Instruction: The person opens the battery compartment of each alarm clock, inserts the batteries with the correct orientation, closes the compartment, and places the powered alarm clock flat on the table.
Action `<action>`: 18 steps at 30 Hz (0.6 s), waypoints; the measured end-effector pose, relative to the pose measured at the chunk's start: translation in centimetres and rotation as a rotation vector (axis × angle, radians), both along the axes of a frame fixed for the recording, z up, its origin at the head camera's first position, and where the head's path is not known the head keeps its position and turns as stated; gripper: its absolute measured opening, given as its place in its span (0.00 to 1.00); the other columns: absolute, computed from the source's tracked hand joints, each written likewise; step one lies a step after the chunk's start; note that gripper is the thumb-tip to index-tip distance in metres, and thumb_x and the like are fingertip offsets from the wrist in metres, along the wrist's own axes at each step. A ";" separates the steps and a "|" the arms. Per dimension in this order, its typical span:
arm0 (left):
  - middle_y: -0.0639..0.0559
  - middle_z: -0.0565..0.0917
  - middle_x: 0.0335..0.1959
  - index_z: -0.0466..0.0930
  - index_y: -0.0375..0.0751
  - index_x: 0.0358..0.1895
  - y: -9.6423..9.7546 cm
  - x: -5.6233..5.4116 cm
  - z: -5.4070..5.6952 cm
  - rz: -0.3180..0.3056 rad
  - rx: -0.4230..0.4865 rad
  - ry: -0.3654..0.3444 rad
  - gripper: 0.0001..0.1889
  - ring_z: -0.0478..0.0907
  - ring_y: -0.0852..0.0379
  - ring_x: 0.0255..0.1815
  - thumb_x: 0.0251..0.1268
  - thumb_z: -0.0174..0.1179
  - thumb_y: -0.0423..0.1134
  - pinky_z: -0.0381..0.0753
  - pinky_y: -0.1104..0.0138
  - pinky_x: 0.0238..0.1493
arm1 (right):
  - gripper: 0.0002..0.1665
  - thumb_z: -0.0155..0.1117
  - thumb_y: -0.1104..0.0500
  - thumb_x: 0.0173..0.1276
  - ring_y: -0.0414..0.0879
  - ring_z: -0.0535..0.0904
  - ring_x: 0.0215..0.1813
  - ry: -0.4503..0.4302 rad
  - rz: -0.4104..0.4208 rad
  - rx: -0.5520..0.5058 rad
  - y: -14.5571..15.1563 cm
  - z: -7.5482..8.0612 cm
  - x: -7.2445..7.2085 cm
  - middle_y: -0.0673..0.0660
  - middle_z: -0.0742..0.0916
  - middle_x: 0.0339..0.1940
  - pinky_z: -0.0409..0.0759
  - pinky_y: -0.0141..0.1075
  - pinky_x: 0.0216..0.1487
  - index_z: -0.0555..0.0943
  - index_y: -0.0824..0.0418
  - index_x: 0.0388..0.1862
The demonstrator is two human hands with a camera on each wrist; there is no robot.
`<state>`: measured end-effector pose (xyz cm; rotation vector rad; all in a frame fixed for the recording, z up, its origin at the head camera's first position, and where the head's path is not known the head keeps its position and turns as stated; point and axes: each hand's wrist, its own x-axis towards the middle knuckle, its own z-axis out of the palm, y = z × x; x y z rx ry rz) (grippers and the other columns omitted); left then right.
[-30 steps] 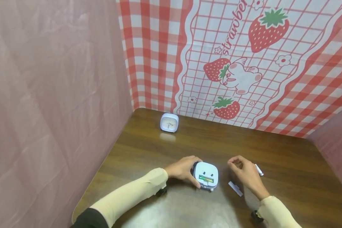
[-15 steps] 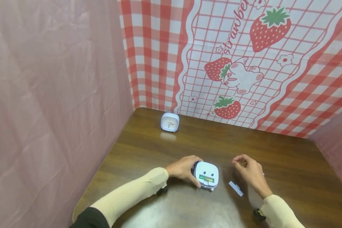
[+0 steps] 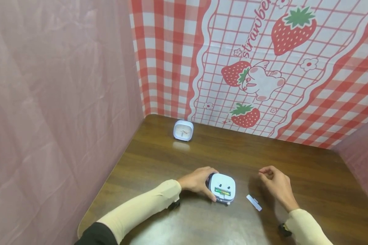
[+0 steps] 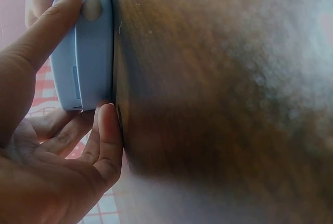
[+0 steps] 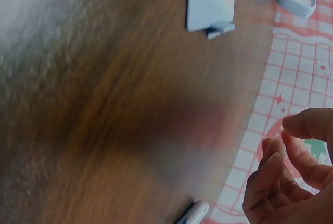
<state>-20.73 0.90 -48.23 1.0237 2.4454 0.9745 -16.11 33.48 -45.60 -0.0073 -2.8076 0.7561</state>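
Note:
A white alarm clock [image 3: 227, 183] lies face down on the table, with a green battery [image 3: 222, 192] showing in the uncovered slot in its back. My left hand [image 3: 199, 183] grips it from the left side, the thumb on its near edge and the fingers round the far side. In the left wrist view the thumb lies beside a round knob [image 4: 92, 9] on the clock. To the right of the clock lies its loose battery cover [image 3: 254, 202], white with a small tab. My right hand [image 3: 278, 186] hovers beyond the cover, fingers loosely curled, nothing visible between thumb and forefinger.
A second white clock [image 3: 183, 131] stands upright near the back left of the brown table [image 3: 159, 163]. In the right wrist view, a small white cylinder [image 5: 195, 212] lies at the bottom edge. A strawberry-print cloth [image 3: 214, 81] hangs behind, pink curtain [image 3: 64, 102] at left.
My right hand has moved to the right, away from the clock, and now hides the white cylinder in the head view. The left hand and clock stay put.

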 end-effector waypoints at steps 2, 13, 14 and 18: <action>0.56 0.78 0.55 0.73 0.44 0.69 0.0 0.0 0.0 -0.005 0.005 0.009 0.50 0.74 0.66 0.49 0.37 0.86 0.54 0.76 0.75 0.51 | 0.10 0.67 0.54 0.73 0.45 0.80 0.35 0.009 -0.003 0.005 0.4 -0.1 -0.1 0.54 0.88 0.36 0.74 0.35 0.33 0.84 0.59 0.46; 0.57 0.78 0.54 0.73 0.44 0.68 0.1 -0.1 -0.1 -0.008 0.011 0.010 0.50 0.75 0.66 0.48 0.36 0.87 0.53 0.76 0.76 0.50 | 0.14 0.70 0.56 0.69 0.42 0.74 0.31 0.032 -0.065 0.037 2.3 -0.6 -0.2 0.54 0.85 0.32 0.70 0.38 0.34 0.83 0.62 0.49; 0.57 0.78 0.54 0.73 0.44 0.68 0.1 -0.1 0.0 -0.007 0.011 0.008 0.50 0.75 0.66 0.48 0.36 0.87 0.53 0.76 0.75 0.50 | 0.15 0.70 0.56 0.69 0.42 0.74 0.31 0.025 -0.068 0.031 2.5 -0.7 -0.2 0.55 0.85 0.32 0.70 0.39 0.34 0.82 0.64 0.50; 0.57 0.78 0.54 0.74 0.44 0.68 0.1 0.0 0.0 -0.005 0.009 0.001 0.50 0.74 0.66 0.48 0.37 0.87 0.53 0.76 0.75 0.50 | 0.19 0.70 0.58 0.69 0.48 0.78 0.33 0.010 -0.084 0.017 3.4 -0.9 -0.2 0.58 0.85 0.32 0.71 0.43 0.37 0.80 0.67 0.54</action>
